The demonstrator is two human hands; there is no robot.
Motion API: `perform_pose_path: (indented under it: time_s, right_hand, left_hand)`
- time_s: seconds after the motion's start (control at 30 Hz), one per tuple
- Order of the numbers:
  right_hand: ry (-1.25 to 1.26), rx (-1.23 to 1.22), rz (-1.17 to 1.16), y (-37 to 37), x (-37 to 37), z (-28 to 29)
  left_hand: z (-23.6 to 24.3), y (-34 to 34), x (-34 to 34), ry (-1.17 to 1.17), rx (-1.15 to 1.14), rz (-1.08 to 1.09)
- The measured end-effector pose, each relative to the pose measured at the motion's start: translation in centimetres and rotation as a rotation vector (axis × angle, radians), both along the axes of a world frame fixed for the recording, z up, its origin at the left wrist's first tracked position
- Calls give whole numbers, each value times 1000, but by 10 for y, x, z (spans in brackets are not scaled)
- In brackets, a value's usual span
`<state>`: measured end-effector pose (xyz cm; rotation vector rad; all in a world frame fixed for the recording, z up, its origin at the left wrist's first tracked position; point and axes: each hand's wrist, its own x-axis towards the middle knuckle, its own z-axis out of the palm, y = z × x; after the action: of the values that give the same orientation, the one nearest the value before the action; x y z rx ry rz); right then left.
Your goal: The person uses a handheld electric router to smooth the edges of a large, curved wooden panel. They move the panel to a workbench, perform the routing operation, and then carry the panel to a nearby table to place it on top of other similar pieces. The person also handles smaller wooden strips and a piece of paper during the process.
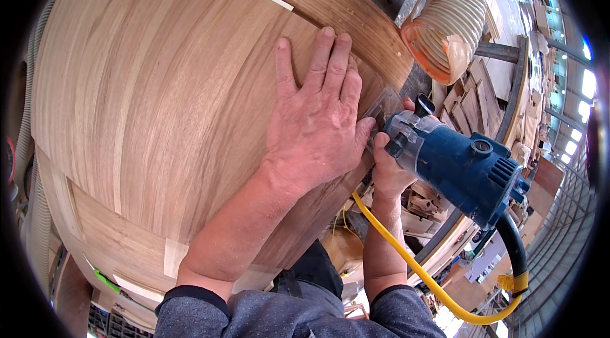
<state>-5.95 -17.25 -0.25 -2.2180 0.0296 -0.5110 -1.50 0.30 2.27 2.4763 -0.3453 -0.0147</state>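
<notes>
My left hand [318, 109] lies flat on a wide wooden panel [159, 96], its fingers stretched toward the far edge. At the panel's right edge, my right hand [391, 169] grips a blue trim router [467, 163] by its clear base end. The router is tilted on its side, with its motor body pointing right and toward me. Its clear base plate [383, 109] sits against the panel's edge, close to my left thumb. From the motor's rear runs a black and yellow cord [419, 268]. The bit is hidden.
A ribbed dust hose [450, 14] hangs over the far right corner, close to the router. Along the panel's far side runs a thick wooden board [343, 1]. Wood offcuts [476, 103] are heaped beyond the right edge. The yellow cord loops past my right forearm.
</notes>
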Motion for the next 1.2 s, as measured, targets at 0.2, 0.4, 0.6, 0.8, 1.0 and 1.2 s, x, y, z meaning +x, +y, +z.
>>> perform_pose_path:
  time_s: [0.2, 0.4, 0.6, 0.8, 1.0, 1.2]
  right_hand:
    - [64, 67, -22, 4, -2, 2]
    - [19, 28, -23, 6, 3, 3]
    - [1, 84, -23, 6, 3, -1]
    - [6, 35, -37, 5, 2, -1]
    - [-5, 97, -34, 7, 4, -3]
    - [39, 113, 4, 11, 4, 2]
  left_hand:
    - [-1, 0, 0, 1, 28, 0]
    - [2, 1, 0, 9, 20, 3]
    - [1, 1, 0, 8, 11, 5]
    - [0, 1, -1, 6, 0, 8]
    - [0, 1, -1, -1, -15, 10]
    - [-2, 2, -3, -7, -20, 12]
